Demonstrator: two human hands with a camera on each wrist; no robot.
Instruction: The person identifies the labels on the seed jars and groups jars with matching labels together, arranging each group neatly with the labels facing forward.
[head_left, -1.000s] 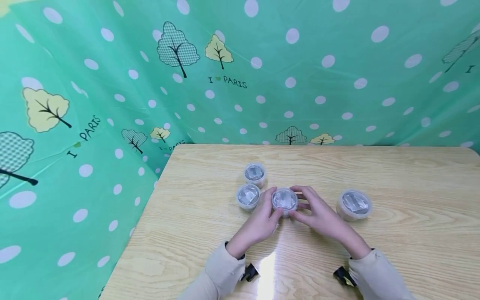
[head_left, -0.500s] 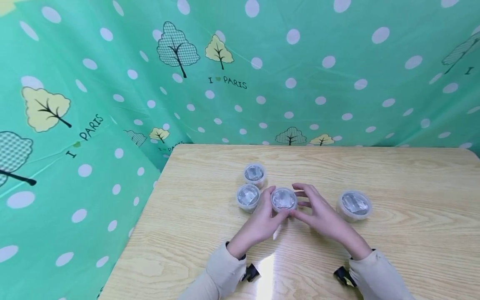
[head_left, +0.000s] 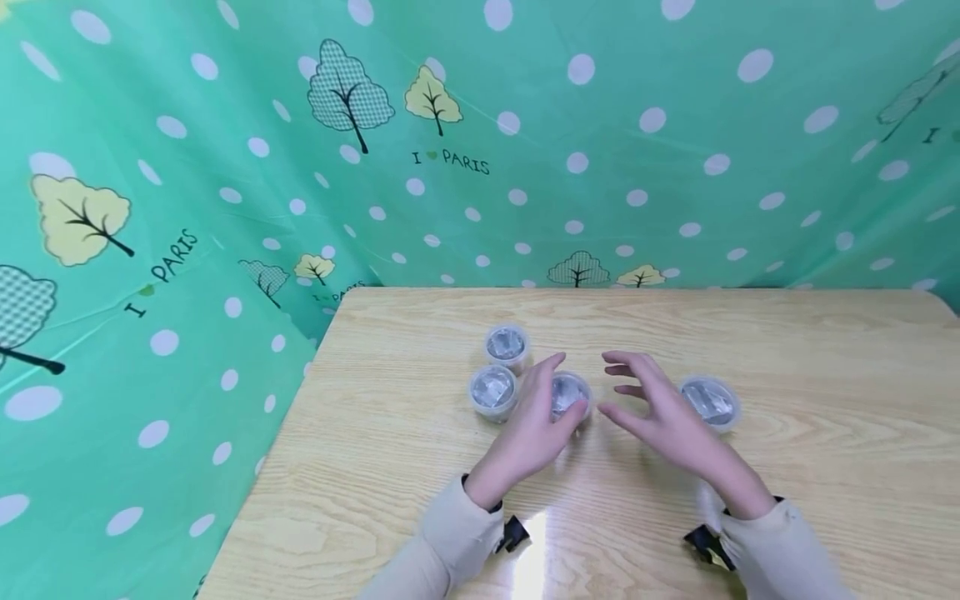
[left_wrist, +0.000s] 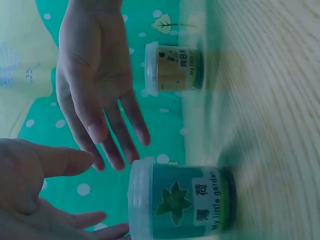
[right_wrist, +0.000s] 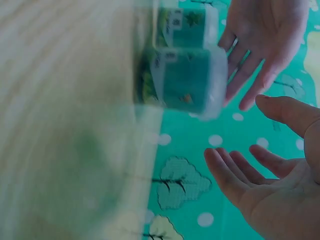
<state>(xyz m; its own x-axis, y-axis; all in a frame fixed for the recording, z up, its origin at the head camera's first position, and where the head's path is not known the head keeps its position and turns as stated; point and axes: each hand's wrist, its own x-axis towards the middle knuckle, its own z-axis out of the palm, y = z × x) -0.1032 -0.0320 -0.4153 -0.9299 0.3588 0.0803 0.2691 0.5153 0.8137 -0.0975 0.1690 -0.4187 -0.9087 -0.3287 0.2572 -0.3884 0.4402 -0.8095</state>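
Observation:
A small lidded plastic tub (head_left: 570, 388) stands upright in the middle of the table. In the left wrist view its teal label shows a green leaf and "My little garden" on the tub (left_wrist: 172, 200). My left hand (head_left: 534, 425) hovers over its left side, partly covering it, with thumb and fingers spread. To its right, my right hand (head_left: 663, 417) is held apart, fingers loosely bent and nothing between them. The right wrist view also shows the right hand (right_wrist: 275, 185) free of any object, beyond it a teal-labelled tub (right_wrist: 185, 82).
Two similar tubs stand just left, one (head_left: 493, 390) in front of the other (head_left: 506, 345). Another tub (head_left: 708, 402) is at the right, partly behind my right hand; its label looks orange-brown in the left wrist view. A green dotted curtain (head_left: 517, 225) hangs behind the wooden table (head_left: 825, 375).
Both hands have let go of the middle tub. The right hand has drawn away to the right; the left has lifted slightly over the tub. The tubs stay in place.

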